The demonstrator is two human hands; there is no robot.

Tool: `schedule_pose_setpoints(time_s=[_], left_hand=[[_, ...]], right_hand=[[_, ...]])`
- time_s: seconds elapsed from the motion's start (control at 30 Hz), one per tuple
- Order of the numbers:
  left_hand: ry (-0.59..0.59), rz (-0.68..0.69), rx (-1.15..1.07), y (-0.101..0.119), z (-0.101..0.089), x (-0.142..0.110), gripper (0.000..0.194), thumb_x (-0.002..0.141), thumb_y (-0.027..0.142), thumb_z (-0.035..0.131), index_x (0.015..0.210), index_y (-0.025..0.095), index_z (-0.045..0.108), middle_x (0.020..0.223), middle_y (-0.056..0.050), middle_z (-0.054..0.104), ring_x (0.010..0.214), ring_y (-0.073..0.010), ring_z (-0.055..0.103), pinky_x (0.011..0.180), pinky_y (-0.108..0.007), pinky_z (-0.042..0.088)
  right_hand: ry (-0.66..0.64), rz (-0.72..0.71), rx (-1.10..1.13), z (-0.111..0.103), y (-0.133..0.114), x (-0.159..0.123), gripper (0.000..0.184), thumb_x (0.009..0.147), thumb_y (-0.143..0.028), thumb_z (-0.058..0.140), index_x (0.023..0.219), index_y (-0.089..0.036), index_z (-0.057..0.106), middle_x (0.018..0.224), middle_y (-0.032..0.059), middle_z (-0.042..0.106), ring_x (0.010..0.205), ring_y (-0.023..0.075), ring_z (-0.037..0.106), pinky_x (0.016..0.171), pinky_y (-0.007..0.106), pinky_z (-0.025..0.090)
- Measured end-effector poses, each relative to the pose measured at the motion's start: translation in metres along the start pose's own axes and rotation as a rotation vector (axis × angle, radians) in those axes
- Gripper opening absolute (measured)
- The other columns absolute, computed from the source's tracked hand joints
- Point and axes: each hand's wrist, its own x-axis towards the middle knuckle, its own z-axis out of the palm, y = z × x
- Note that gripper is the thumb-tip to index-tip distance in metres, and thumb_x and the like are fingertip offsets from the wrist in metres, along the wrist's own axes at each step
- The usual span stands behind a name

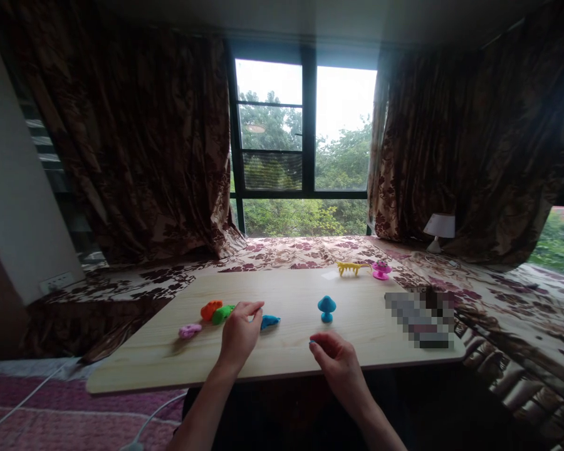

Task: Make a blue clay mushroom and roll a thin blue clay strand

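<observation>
My left hand (240, 333) is closed, its thumb and fingers bent together at the left end of a blue modelling clay lump (270, 322). The hand hides part of that lump, and what sits between the fingertips is hidden. My right hand (337, 357) pinches a tiny bit of blue clay (312, 342) between thumb and forefinger, above the near part of the table. Just beyond it stands a blue clay mushroom shape (326, 307) with a domed cap and a round base. Left of my left hand are green (222, 314), orange (211, 310) and pink (190, 331) clay lumps.
On the wooden tabletop (145, 357), a yellow clay four-legged animal (348, 269) and a pink clay piece on a stand (381, 270) are at the far edge. A blurred-out object (420, 319) lies at the right. A small lamp (440, 228) stands beyond, near the curtain.
</observation>
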Motion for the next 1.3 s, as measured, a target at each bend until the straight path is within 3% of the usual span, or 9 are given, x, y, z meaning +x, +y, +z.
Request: schedule_pose_setpoints(time_s=[0.1, 0.3, 0.6, 0.77, 0.9, 0.97, 1.1, 1.3], left_hand=[[-0.081, 0.118, 0.221, -0.014, 0.008, 0.009, 0.028, 0.086, 0.031, 0.053, 0.110, 0.018, 0.056, 0.115, -0.007, 0.059, 0.096, -0.0203, 0.059, 0.081, -0.043, 0.050], [-0.132, 0.237, 0.475, -0.024, 0.016, -0.005, 0.027, 0.086, 0.031, 0.053, 0.109, 0.018, 0.057, 0.115, -0.007, 0.059, 0.098, -0.0210, 0.058, 0.083, -0.044, 0.048], [-0.089, 0.249, 0.460, -0.030, 0.012, 0.004, 0.028, 0.086, 0.032, 0.053, 0.110, 0.018, 0.056, 0.114, -0.007, 0.059, 0.095, -0.0202, 0.059, 0.081, -0.043, 0.050], [-0.063, 0.199, 0.284, -0.020, 0.005, 0.000, 0.021, 0.081, 0.026, 0.058, 0.100, 0.019, 0.063, 0.106, -0.007, 0.060, 0.102, -0.0235, 0.055, 0.092, -0.046, 0.042], [0.015, 0.093, 0.045, 0.008, 0.005, -0.020, 0.029, 0.078, 0.029, 0.058, 0.103, 0.020, 0.067, 0.113, -0.010, 0.054, 0.117, -0.0304, 0.043, 0.105, -0.047, 0.026], [-0.035, 0.020, -0.116, 0.025, 0.011, -0.039, 0.026, 0.077, 0.033, 0.059, 0.096, 0.019, 0.070, 0.105, -0.009, 0.060, 0.109, -0.0290, 0.050, 0.098, -0.043, 0.036], [-0.253, -0.182, -0.482, 0.054, 0.028, -0.076, 0.029, 0.079, 0.038, 0.058, 0.092, 0.017, 0.073, 0.084, -0.008, 0.070, 0.084, -0.0242, 0.062, 0.076, -0.037, 0.050], [-0.296, -0.469, -0.961, 0.063, 0.039, -0.092, 0.019, 0.077, 0.029, 0.064, 0.089, 0.015, 0.071, 0.091, -0.009, 0.072, 0.086, -0.0192, 0.064, 0.077, -0.030, 0.051]], right_hand=[[-0.013, 0.040, 0.071, 0.002, 0.000, 0.000, 0.018, 0.078, -0.032, 0.064, 0.084, -0.015, 0.068, 0.076, 0.0060, 0.067, 0.071, 0.0196, 0.061, 0.065, 0.028, 0.048], [-0.057, 0.107, 0.175, -0.004, -0.003, 0.000, 0.025, 0.079, -0.037, 0.063, 0.088, -0.016, 0.071, 0.073, 0.0038, 0.066, 0.066, 0.0157, 0.059, 0.064, 0.027, 0.049], [-0.057, 0.129, 0.221, -0.002, -0.006, -0.001, 0.025, 0.076, -0.038, 0.067, 0.084, -0.015, 0.071, 0.063, 0.0014, 0.063, 0.060, 0.0140, 0.057, 0.061, 0.026, 0.048], [-0.052, 0.119, 0.211, -0.005, -0.007, -0.002, 0.024, 0.080, -0.037, 0.063, 0.085, -0.015, 0.072, 0.067, 0.0027, 0.065, 0.062, 0.0140, 0.058, 0.062, 0.026, 0.048], [-0.034, 0.087, 0.201, -0.002, -0.008, 0.000, 0.021, 0.079, -0.034, 0.064, 0.087, -0.016, 0.071, 0.072, 0.0039, 0.067, 0.065, 0.0151, 0.060, 0.064, 0.028, 0.051], [-0.023, 0.041, 0.187, 0.002, -0.011, 0.002, 0.019, 0.080, -0.033, 0.064, 0.088, -0.017, 0.070, 0.075, 0.0040, 0.066, 0.067, 0.0157, 0.061, 0.065, 0.029, 0.051], [-0.001, -0.102, 0.115, 0.008, -0.018, 0.003, 0.010, 0.079, -0.027, 0.064, 0.081, -0.019, 0.070, 0.086, 0.0042, 0.062, 0.079, 0.0177, 0.060, 0.067, 0.028, 0.050], [0.014, -0.235, -0.019, 0.010, -0.029, -0.006, 0.012, 0.081, -0.018, 0.061, 0.087, -0.024, 0.070, 0.095, 0.0045, 0.057, 0.087, 0.0192, 0.056, 0.077, 0.032, 0.047]])
